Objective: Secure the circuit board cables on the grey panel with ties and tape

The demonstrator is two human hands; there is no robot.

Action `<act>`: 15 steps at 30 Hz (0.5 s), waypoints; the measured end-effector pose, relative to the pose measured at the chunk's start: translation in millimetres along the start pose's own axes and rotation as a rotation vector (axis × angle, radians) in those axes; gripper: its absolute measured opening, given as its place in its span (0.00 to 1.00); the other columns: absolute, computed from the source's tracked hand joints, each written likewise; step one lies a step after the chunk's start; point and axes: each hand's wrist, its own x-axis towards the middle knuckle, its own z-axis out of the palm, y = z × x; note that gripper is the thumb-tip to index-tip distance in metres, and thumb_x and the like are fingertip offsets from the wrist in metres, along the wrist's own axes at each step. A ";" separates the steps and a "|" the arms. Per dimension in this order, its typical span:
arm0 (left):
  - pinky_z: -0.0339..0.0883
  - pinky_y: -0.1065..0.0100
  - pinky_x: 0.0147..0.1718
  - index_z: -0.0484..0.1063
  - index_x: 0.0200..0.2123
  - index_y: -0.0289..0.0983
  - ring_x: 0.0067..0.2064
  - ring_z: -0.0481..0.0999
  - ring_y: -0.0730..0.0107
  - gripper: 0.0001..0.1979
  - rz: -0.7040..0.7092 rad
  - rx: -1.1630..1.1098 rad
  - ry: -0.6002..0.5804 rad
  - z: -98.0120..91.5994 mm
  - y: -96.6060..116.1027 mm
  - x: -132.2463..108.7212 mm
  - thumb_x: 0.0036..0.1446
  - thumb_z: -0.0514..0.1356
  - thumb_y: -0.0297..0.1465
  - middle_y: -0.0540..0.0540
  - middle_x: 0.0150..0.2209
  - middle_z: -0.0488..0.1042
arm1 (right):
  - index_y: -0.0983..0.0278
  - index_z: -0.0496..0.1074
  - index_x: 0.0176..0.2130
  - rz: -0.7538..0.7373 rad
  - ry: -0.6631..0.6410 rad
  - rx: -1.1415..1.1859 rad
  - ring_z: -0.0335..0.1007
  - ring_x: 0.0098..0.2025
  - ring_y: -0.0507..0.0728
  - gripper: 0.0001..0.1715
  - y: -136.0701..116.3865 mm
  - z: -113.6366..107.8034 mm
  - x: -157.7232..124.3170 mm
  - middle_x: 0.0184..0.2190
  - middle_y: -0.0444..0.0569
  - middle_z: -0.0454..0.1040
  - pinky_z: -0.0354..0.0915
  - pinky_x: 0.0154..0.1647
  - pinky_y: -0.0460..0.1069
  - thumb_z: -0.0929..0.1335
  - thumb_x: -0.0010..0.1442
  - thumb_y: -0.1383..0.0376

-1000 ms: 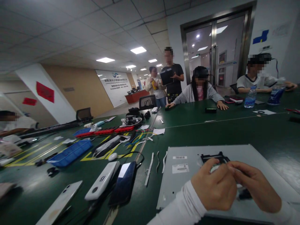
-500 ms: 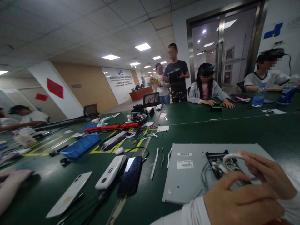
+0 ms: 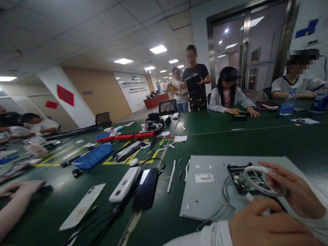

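Observation:
A coiled white cable (image 3: 252,171) forms a loop above the circuit board (image 3: 246,181). My right hand (image 3: 294,191) pinches this loop at its right side, between thumb and fingers. Closer to me, my left hand (image 3: 269,222) is curled with its fingers bent inward, and whatever they hold is hidden behind the hand. Both hands are over the right part of a flat grey metal panel (image 3: 205,198), which bears the board and two white labels. Thin grey wires (image 3: 224,191) run from the board down over the panel's near edge.
Left of the panel lie white strips (image 3: 171,176), a black phone (image 3: 145,188), a white power bank (image 3: 124,184) and a white phone (image 3: 83,206). A blue tray (image 3: 93,155) sits farther off. Another person's hand (image 3: 28,188) rests at left. People sit and stand beyond.
The cable loop shows wider and rounder in my right hand. My left hand has moved down and slightly right, away from the loop. The view has shifted a little left.

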 end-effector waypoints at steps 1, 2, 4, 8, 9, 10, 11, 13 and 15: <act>0.58 0.74 0.45 0.70 0.37 0.45 0.46 0.66 0.81 0.15 -0.012 -0.036 0.001 -4.7 -2.8 -0.1 0.61 0.43 0.31 0.58 0.42 0.71 | 0.62 0.62 0.50 -0.005 -0.018 0.014 0.61 0.25 0.51 0.30 0.4 0.1 0.5 0.23 0.45 0.67 0.61 0.21 0.43 0.68 0.48 0.56; 0.58 0.72 0.45 0.70 0.37 0.45 0.45 0.67 0.79 0.13 -0.048 -0.072 0.006 -10.7 -6.7 -0.2 0.60 0.46 0.32 0.57 0.41 0.72 | 0.62 0.61 0.51 -0.014 -0.038 0.024 0.63 0.27 0.52 0.30 0.8 0.3 1.2 0.26 0.46 0.68 0.62 0.24 0.44 0.67 0.49 0.56; 0.58 0.68 0.44 0.70 0.36 0.43 0.42 0.69 0.75 0.10 -0.168 -0.138 0.048 -23.7 -18.7 -2.5 0.58 0.49 0.32 0.53 0.38 0.73 | 0.62 0.60 0.51 -0.037 -0.073 0.028 0.65 0.33 0.54 0.30 1.5 0.5 3.4 0.31 0.48 0.70 0.65 0.33 0.47 0.67 0.50 0.57; 0.62 0.66 0.39 0.70 0.32 0.35 0.38 0.69 0.70 0.07 -0.441 -0.312 0.346 -36.2 -56.0 -22.1 0.55 0.53 0.30 0.45 0.32 0.72 | 0.63 0.63 0.47 -0.068 -0.124 -0.046 0.64 0.43 0.57 0.26 3.3 0.0 8.5 0.41 0.52 0.69 0.61 0.46 0.52 0.67 0.50 0.58; 0.62 0.66 0.38 0.69 0.32 0.34 0.37 0.69 0.70 0.06 -0.521 -0.381 0.415 -34.5 -65.9 -30.0 0.54 0.54 0.30 0.45 0.32 0.71 | 0.63 0.64 0.46 -0.077 -0.132 -0.068 0.64 0.44 0.58 0.24 3.8 0.1 9.2 0.42 0.52 0.69 0.59 0.48 0.53 0.67 0.50 0.57; 0.62 0.67 0.37 0.69 0.31 0.34 0.36 0.69 0.70 0.06 -0.595 -0.450 0.493 -31.1 -75.1 -38.5 0.53 0.55 0.30 0.45 0.31 0.70 | 0.64 0.64 0.46 -0.087 -0.138 -0.088 0.63 0.46 0.59 0.24 4.3 0.3 9.6 0.42 0.53 0.69 0.58 0.50 0.54 0.67 0.50 0.57; 0.62 0.67 0.36 0.68 0.31 0.34 0.35 0.68 0.71 0.05 -0.673 -0.529 0.562 -26.2 -83.1 -47.0 0.52 0.56 0.30 0.46 0.31 0.69 | 0.64 0.65 0.45 -0.097 -0.143 -0.104 0.62 0.47 0.60 0.23 5.0 0.7 9.8 0.42 0.54 0.69 0.56 0.51 0.55 0.67 0.50 0.57; 0.62 0.70 0.33 0.66 0.31 0.34 0.33 0.68 0.73 0.06 -0.804 -0.710 0.687 -13.7 -94.8 -62.1 0.50 0.58 0.31 0.48 0.30 0.68 | 0.65 0.65 0.44 -0.119 -0.147 -0.130 0.62 0.47 0.60 0.23 6.3 1.8 9.8 0.41 0.54 0.69 0.56 0.51 0.56 0.67 0.51 0.56; 0.61 0.72 0.31 0.65 0.30 0.34 0.31 0.67 0.75 0.08 -0.905 -0.855 0.767 -0.6 -100.2 -71.9 0.48 0.60 0.32 0.50 0.28 0.68 | 0.65 0.65 0.43 -0.142 -0.157 -0.154 0.62 0.47 0.60 0.21 7.2 3.0 9.5 0.41 0.54 0.69 0.57 0.50 0.56 0.66 0.51 0.56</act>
